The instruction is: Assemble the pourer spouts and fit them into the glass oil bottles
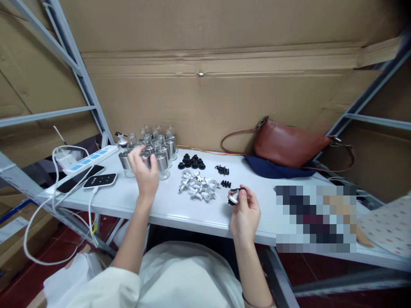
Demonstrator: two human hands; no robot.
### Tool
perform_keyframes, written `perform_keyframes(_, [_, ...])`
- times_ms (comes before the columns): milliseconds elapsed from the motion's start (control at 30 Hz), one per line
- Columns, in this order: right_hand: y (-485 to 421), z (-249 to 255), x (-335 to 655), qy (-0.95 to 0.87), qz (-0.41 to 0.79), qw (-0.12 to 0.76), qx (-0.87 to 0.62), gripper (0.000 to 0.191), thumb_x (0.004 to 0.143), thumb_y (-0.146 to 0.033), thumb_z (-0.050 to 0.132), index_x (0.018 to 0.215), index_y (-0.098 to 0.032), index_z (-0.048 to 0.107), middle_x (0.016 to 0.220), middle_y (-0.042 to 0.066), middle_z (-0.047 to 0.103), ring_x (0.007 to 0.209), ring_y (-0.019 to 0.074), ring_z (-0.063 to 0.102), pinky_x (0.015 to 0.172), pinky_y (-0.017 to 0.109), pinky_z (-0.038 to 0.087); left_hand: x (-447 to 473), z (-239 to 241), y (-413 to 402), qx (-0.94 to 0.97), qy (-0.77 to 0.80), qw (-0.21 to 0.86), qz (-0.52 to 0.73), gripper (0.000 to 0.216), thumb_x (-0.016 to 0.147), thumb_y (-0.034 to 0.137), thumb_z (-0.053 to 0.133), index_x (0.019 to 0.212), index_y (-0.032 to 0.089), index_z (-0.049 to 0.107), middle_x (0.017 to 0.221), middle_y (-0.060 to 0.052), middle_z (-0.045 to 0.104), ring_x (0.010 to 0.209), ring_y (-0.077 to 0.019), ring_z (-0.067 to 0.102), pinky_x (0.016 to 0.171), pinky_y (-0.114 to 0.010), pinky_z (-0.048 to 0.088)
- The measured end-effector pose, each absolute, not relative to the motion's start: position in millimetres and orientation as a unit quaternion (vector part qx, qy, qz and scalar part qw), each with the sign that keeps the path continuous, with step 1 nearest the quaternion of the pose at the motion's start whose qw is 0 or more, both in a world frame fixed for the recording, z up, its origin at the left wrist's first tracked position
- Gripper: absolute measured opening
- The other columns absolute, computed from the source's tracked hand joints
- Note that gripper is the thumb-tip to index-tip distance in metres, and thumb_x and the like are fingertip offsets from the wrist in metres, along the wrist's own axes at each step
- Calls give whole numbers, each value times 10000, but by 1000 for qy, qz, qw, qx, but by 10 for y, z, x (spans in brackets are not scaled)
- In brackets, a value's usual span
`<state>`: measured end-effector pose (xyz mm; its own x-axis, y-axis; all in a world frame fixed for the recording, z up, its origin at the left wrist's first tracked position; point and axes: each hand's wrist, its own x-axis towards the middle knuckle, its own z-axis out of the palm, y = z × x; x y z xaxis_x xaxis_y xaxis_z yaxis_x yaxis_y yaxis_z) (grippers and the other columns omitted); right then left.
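My right hand (245, 216) pinches a silver and black bottle pourer top (234, 196) above the front of the table. On the left, my left hand (145, 173) is raised with its thumb and fingers apart, in front of a cluster of glass bottles with metal sleeves (162, 161). It looks empty, and whether it touches a bottle is unclear. One bottle at the cluster's left carries a silver pourer top (121, 140). Between my hands lie a pile of silver pourer parts (199, 186), black stoppers (192, 162), small black pieces (222, 170) and tiny black parts (226, 184).
A brown leather bag (289, 143) rests on dark blue cloth (279, 169) at the back right. A power strip (91, 159), a dark phone (80, 179) and a white device (100, 181) with cables occupy the left end. Cardboard (205, 107) walls the back; a pixelated patch covers the right.
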<state>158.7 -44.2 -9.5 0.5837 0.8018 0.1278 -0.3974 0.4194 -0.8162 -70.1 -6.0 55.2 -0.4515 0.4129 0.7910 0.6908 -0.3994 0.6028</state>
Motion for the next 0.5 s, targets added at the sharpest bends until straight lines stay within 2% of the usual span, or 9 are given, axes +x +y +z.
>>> perform_keyframes(67, [-461,-103,1581,-278,375,796,-385,316,704,-404,696,913,-182,610,720,-18,623,653,138,609,668,285,461,-374,444,-290,-572,-503,-63,-645,239,882,311,463,1055,154,513,950,-89,584,887,-187,586,752,-307,489])
perform_keyframes(100, [-470,-111,1578,-293,378,790,-384,314,711,-408,693,913,-180,616,728,-12,633,664,144,618,674,290,463,-218,369,-384,-619,-478,-168,-601,253,884,344,468,1063,169,500,897,-65,588,809,-169,594,688,-288,490])
perform_keyframes(200, [-495,-146,1580,-349,391,759,-387,310,737,-430,675,909,-176,631,789,15,660,700,160,633,714,318,477,127,132,-548,-680,-423,-348,-488,499,776,391,638,1184,190,431,1016,-78,565,753,-147,594,594,-249,467])
perform_keyframes(267, [-510,-161,1587,-389,388,736,-395,300,744,-430,671,898,-174,645,839,33,673,745,170,639,755,334,480,220,23,-576,-697,-399,-390,-450,564,763,400,659,1222,195,404,1065,-91,559,719,-132,580,592,-247,454])
perform_keyframes(333, [-526,-157,1595,-433,375,715,-402,276,746,-416,673,884,-178,661,874,44,685,800,181,641,790,339,480,225,-19,-578,-711,-380,-396,-440,522,790,416,630,1212,195,417,1073,-97,576,707,-130,564,612,-255,446])
perform_keyframes(500, [-552,-116,1603,-499,347,681,-409,220,772,-380,647,879,-190,673,875,48,699,813,190,645,789,342,495,152,42,-579,-705,-344,-428,-449,443,833,476,545,1147,172,473,967,-83,610,681,-138,539,616,-261,429])
